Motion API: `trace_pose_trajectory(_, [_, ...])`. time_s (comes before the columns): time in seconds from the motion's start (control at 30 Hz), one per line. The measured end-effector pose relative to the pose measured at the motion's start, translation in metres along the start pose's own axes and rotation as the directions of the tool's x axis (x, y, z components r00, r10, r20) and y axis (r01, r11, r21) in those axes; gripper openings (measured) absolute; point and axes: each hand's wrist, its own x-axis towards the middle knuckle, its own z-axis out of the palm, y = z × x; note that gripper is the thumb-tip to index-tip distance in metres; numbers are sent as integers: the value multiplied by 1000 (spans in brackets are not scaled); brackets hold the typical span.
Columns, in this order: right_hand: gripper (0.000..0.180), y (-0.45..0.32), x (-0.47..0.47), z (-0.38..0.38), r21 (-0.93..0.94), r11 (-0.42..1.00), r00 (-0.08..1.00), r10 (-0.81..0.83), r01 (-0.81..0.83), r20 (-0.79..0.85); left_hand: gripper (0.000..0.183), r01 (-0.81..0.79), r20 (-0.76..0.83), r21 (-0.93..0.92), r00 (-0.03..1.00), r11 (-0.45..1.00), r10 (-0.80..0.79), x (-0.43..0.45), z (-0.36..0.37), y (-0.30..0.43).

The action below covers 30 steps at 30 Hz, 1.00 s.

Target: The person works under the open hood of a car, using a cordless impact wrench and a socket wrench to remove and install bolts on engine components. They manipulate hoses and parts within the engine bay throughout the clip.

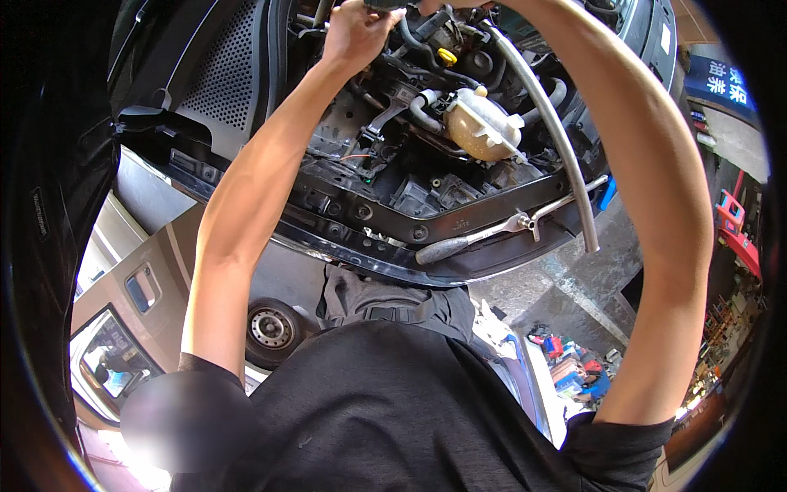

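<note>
Both arms reach up over a car's open engine bay. At the top edge, my left hand [363, 32] has its fingers closed on a dark part, mostly cut off by the frame. Only a little of my right hand [454, 3] shows beside it; its fingers and anything in them are hidden. Below the hands are a yellow dipstick handle [447, 57] and a stained coolant expansion tank [482, 126]. A long grey hose [547, 111] arches past the tank and over the front edge. On the front panel lies a ratchet wrench [470, 238], touching a metal bar-handled tool [562, 202].
The bumper's edge [381, 270] runs close before my body. A perforated black cowl [221, 74] is at upper left. A wheel [272, 328] and a beige vehicle [160, 270] stand at left. Assorted coloured items [575, 369] lie at lower right, with a red stand [735, 227] farther right.
</note>
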Motion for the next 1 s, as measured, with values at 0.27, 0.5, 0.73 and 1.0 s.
trace_pose_trajectory(0.27, [37,39,-58,-52,117,972,979,-196,202,-56,15,-168,-5,88,986,982,170,16,3,77])
trace_pose_trajectory(0.5, [40,73,-108,-61,221,965,990,132,-139,44,15,-141,173,-168,970,976,170,14,35,105])
trace_pose_trajectory(0.73, [51,103,-93,-6,300,948,990,-68,102,-121,17,-178,227,-104,954,979,197,16,53,77])
trace_pose_trajectory(1.0, [30,66,-61,-15,157,980,992,-126,124,8,9,90,278,-275,961,957,-10,7,62,36])
